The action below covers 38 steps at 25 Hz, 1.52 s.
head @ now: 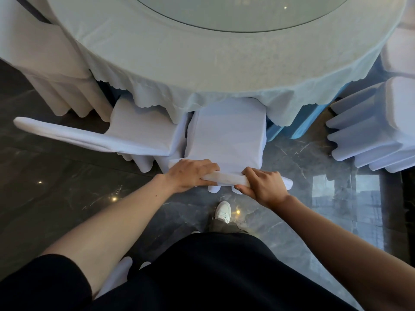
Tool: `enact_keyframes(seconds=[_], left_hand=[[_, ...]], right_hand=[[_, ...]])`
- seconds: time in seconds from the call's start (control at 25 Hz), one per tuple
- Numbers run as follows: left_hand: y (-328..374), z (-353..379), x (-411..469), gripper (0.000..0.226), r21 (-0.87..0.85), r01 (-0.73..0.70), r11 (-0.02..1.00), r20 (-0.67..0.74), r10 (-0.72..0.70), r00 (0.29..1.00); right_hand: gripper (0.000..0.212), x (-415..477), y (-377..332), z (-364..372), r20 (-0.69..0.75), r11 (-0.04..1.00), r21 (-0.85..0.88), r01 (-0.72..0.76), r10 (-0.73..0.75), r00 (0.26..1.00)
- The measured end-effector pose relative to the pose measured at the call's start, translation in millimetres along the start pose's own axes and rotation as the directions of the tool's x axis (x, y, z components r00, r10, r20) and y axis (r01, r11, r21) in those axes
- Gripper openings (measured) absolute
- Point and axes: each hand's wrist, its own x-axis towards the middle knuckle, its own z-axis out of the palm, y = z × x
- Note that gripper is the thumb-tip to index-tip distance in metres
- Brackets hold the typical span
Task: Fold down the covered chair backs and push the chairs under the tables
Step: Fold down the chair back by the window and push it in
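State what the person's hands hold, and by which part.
Both the left hand and right hand grip the covered chair by its back's top edge.

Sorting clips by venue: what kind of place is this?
Likely a banquet hall: a round table with a scalloped tablecloth and glass turntable, white covered chairs, polished marble floor.

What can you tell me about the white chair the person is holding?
The chair wears a smooth white cloth cover with a pleated skirt at the bottom. Its seat points at the round table, the far end tucked under the scalloped tablecloth edge. The left hand and right hand both grip its near top edge. Another covered chair stands close on its left.
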Motion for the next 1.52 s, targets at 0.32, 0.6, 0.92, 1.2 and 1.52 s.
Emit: enact_keyframes(seconds=[0.32,0.6,0.92,1.2,1.52], left_hand=[[-19,-10,-2,0.046,-0.028,-0.007,1.0,-0.036,0.006,0.999],[-31,-16,-14,0.044,-0.005,-0.032,0.999,-0.026,0.032,0.999],[-27,-26,-20,0.037,-0.039,0.121,0.992,0.131,-0.115,0.985],[-28,-14,-19,0.044,0.067,0.04,0.997,0.09,-0.046,0.995],[-34,-23,-4,0.036,0.11,0.077,0.991,0.131,-0.092,0.987]], right_hand=[[0.057,17,-8,11,-0.035,0.999,0.031,0.012,-0.011,0.999],[0.055,25,-30,9,0.025,1.0,-0.008,-0.017,0.017,1.0],[0.066,30,-43,6,0.048,0.996,-0.045,-0.071,0.073,0.996],[0.063,29,-43,8,0.093,0.988,-0.088,-0.13,0.138,0.986],[0.063,41,-35,8,0.117,0.983,-0.104,-0.15,0.162,0.98]])
